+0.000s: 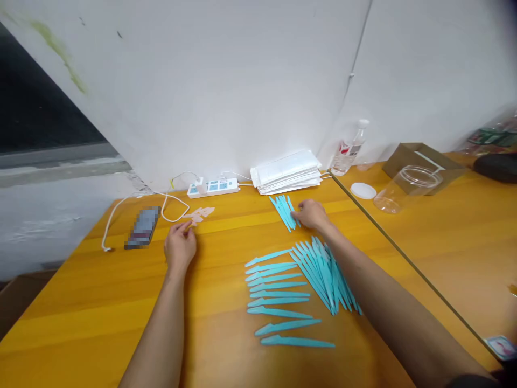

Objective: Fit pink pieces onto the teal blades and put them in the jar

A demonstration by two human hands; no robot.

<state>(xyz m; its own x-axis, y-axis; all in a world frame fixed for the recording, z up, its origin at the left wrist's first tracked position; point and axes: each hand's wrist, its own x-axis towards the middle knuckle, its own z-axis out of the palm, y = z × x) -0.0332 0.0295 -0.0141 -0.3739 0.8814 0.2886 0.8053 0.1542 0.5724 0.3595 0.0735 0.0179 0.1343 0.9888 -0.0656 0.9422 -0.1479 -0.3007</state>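
A: Small bundle, where?
B: Small bundle of turquoise sticks (pixel 284 213), far part of the wooden surface (pixel 218 323), just this side of the white packets (pixel 286 172). It lies directly left of the right hand (pixel 310 214), fingertips at its right edge.
A: Nearer hand?
B: Right, clearly. Left hand (pixel 180 245) is well apart, over by the pale pieces (pixel 197 215).
A: Bundle's long axis?
B: Runs away from the person, far ends leaning left, sticks slightly fanned. Which end is the notched one: too small to tell.
A: Hand states?
B: Right: fingers curled, at the outermost stick; can't tell if it's gripped. Left: thumb and fingers drawn together at the near edge of the pale pieces; can't tell if one is pinched.
A: Other sticks?
B: Row of turquoise sticks (pixel 278 295), nearer the person, long axes roughly left to right, notched ends pointing left, slim ends right. Heap of turquoise sticks (pixel 323 269) right of the row, partly behind the right forearm, slanting from far left to near right.
A: Rest?
B: Phone (pixel 143 226) left of the left hand, power strip (pixel 220 187) by the wall. Next.
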